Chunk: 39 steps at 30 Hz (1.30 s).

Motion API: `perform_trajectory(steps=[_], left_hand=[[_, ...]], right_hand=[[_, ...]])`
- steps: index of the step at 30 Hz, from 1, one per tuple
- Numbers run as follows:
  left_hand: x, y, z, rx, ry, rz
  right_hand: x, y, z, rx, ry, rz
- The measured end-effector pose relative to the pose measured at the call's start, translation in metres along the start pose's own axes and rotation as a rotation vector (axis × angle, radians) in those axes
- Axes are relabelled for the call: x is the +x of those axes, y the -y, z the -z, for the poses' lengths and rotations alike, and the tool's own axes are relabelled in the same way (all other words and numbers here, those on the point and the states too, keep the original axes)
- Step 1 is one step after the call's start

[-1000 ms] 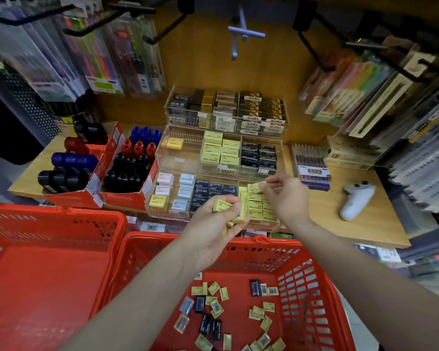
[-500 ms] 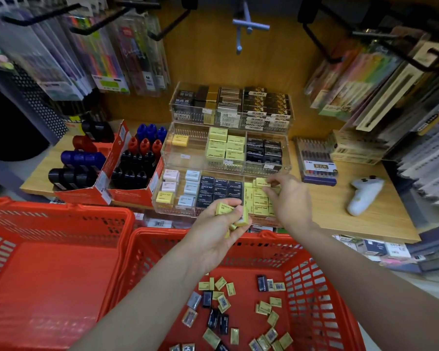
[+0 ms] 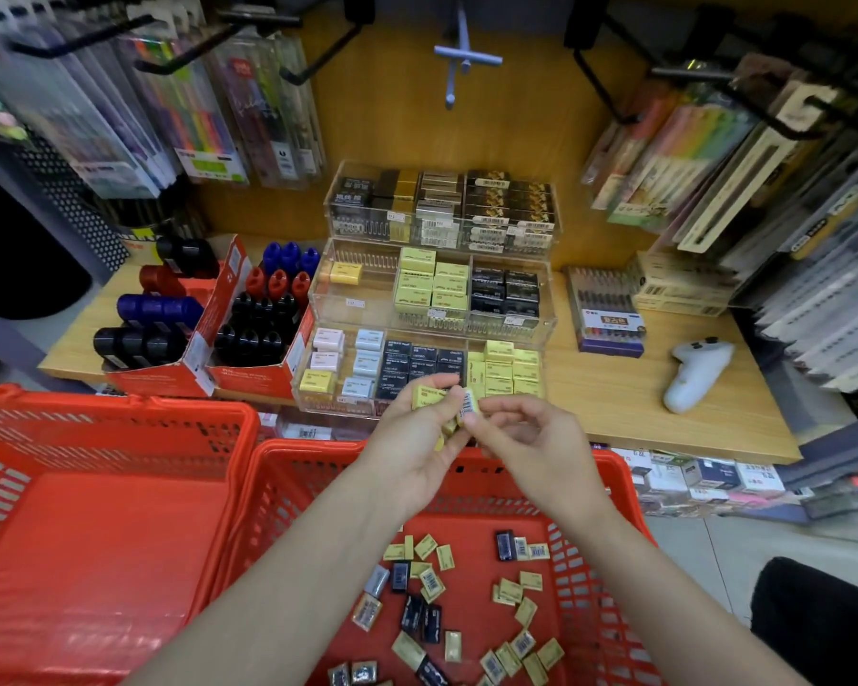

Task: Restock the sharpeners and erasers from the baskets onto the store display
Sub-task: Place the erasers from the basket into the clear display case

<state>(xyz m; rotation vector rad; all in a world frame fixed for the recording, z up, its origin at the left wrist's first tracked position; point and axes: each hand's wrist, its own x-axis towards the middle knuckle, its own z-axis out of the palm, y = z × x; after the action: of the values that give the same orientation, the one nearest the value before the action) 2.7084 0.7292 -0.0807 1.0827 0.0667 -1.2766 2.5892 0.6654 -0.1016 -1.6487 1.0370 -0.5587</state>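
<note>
My left hand holds a small stack of yellow erasers above the right red basket. My right hand pinches one eraser at the edge of that stack, barcode side up. Both hands hover just in front of the clear tiered display, whose front right compartment holds yellow erasers. Loose yellow, black and grey erasers lie scattered on the basket floor. Red boxes of sharpeners stand left of the display.
A second red basket sits at the left. A white controller-shaped device and a pen pack lie on the wooden shelf at the right. Hanging stationery packs crowd both upper sides. A lower shelf of boxes shows under the right edge.
My right hand has drawn back from the display's front right compartment to my left hand and now pinches an eraser from the stack there. The left hand stayed roughly in place.
</note>
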Motion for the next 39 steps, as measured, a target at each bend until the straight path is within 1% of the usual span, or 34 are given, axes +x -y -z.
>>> perform_trajectory(steps=[5, 8, 10, 15, 17, 19, 23, 25, 27, 31, 35, 39], left_hand=[[-0.007, 0.003, -0.002, 0.013, 0.028, -0.034], [-0.006, 0.003, -0.003, 0.002, 0.016, -0.044], [-0.006, 0.005, -0.005, 0.028, 0.046, -0.034], [-0.006, 0.007, -0.007, 0.084, 0.064, -0.065], [-0.005, 0.005, -0.007, 0.082, 0.073, -0.06], [-0.004, 0.003, -0.007, 0.058, 0.066, -0.037], [-0.001, -0.003, -0.006, -0.023, 0.024, 0.049], [0.0, -0.006, -0.006, -0.092, 0.012, 0.082], [0.0, -0.007, -0.008, -0.125, 0.016, 0.097], [0.003, -0.006, -0.008, -0.105, 0.057, 0.11], [0.004, -0.004, -0.005, -0.02, 0.107, 0.128], [0.002, -0.005, 0.001, 0.052, 0.151, 0.111]], right_hand=[[-0.002, 0.006, 0.002, -0.03, -0.012, 0.002], [-0.003, 0.008, 0.013, -0.197, -0.152, 0.097], [-0.003, 0.009, 0.017, -0.252, -0.183, 0.174], [-0.007, 0.012, 0.019, -0.01, -0.093, 0.17], [-0.007, 0.011, 0.021, -0.008, -0.072, 0.207], [0.0, 0.009, 0.027, -0.087, -0.1, 0.239], [0.037, -0.006, 0.052, -0.336, -0.256, 0.192], [0.054, -0.013, 0.057, -0.439, -0.281, 0.191], [0.067, -0.019, 0.054, -0.469, -0.279, 0.202], [0.084, -0.029, 0.043, -0.506, -0.274, 0.234], [0.092, -0.037, 0.038, -0.552, -0.338, 0.309], [0.093, -0.035, 0.035, -0.617, -0.341, 0.285]])
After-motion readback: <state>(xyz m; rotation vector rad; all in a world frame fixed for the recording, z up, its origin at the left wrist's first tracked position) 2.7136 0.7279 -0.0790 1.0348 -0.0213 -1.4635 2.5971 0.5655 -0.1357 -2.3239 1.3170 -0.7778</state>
